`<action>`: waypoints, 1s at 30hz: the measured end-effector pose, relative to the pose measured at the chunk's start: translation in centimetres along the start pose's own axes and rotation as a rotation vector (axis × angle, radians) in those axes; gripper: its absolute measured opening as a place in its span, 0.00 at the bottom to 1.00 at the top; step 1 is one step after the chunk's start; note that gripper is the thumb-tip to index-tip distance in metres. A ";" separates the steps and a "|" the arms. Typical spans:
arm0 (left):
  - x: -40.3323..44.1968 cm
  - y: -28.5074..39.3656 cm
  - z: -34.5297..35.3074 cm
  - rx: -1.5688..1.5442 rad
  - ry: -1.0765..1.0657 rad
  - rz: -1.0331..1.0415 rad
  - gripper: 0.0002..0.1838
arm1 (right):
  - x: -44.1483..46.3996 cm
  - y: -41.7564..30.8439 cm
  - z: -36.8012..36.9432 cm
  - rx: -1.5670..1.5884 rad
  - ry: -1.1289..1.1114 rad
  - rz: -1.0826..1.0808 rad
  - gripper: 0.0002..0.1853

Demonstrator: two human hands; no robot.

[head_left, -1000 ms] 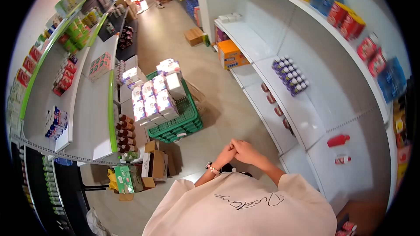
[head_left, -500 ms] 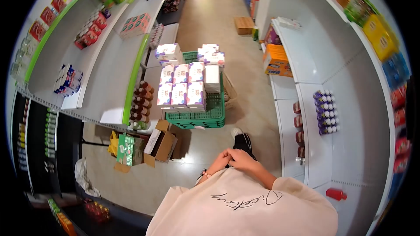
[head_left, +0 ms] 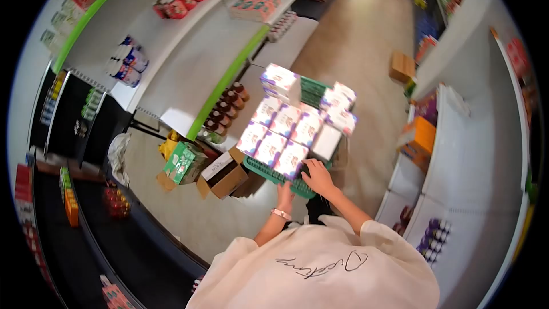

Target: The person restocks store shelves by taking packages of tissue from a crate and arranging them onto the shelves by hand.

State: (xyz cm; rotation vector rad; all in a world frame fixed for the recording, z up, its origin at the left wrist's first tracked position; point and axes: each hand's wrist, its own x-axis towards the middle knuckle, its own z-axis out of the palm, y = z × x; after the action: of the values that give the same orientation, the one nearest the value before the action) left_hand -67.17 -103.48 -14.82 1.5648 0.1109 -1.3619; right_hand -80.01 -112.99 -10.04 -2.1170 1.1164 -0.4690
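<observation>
Several white boxes with purple and orange print [head_left: 267,151] stand stacked in a green plastic crate [head_left: 263,170] on the floor in front of me. My left hand [head_left: 285,192] is at the crate's near edge, just below the front boxes; its fingers are partly hidden, so its grip is unclear. To the right, my right hand [head_left: 316,175] reaches over the crate beside the front right box, fingers apart and apparently touching its side. A plainer white box face [head_left: 326,142] lies just beyond that hand.
Left of the crate are an open brown carton [head_left: 229,180], a green carton [head_left: 184,163] and shelves with brown bottles [head_left: 231,103]. On the right, an orange box [head_left: 418,137] and purple bottles [head_left: 433,239] sit on white shelving. A cardboard box [head_left: 402,66] stands farther along the aisle.
My hands, clasped together before, have come apart and reached forward to the crate. The view has turned, and the crate now appears closer to my body.
</observation>
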 end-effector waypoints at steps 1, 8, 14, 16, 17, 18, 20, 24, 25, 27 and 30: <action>0.2 1.0 1.2 0.011 0.041 0.036 0.28 | 1.9 1.1 0.3 -0.033 -0.015 -0.050 0.25; 2.5 1.6 3.6 0.028 0.162 0.325 0.34 | 6.1 3.6 2.9 -0.196 -0.022 -0.244 0.33; 2.3 3.2 4.0 -0.310 0.108 -0.008 0.23 | 8.5 2.6 3.6 -0.038 -0.066 0.033 0.34; 2.0 2.8 3.2 -0.362 0.083 0.018 0.21 | 9.2 2.6 3.5 -0.069 -0.115 0.099 0.35; 2.1 2.6 2.6 -0.383 0.065 0.039 0.20 | 9.0 2.8 3.6 -0.121 -0.165 0.061 0.35; 2.7 1.6 1.4 -0.402 0.065 0.021 0.19 | 8.3 2.9 3.9 -0.171 -0.206 0.020 0.35; 1.9 1.1 -0.3 -0.381 0.090 -0.035 0.20 | 6.6 2.9 4.5 -0.172 -0.221 -0.090 0.35; -5.8 1.9 -3.9 -0.478 0.165 -0.001 0.22 | 2.8 -2.8 5.0 0.136 -0.278 -0.117 0.33; -7.5 1.8 -5.4 -0.477 0.159 0.019 0.25 | 2.3 -4.8 5.9 0.370 -0.339 -0.049 0.32; -13.1 5.1 -8.0 -0.501 0.283 0.105 0.29 | 1.6 -9.5 8.3 0.420 -0.348 -0.203 0.34; -18.4 7.7 -15.0 -0.248 0.502 0.735 0.36 | 1.8 -22.4 9.1 0.611 -0.486 -0.363 0.33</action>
State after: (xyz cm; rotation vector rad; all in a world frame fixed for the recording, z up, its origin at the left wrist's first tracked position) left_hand -58.54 -87.10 1.91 1.4884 0.0031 -0.3606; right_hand -60.74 -101.99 -0.34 -1.7379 0.2587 -0.3673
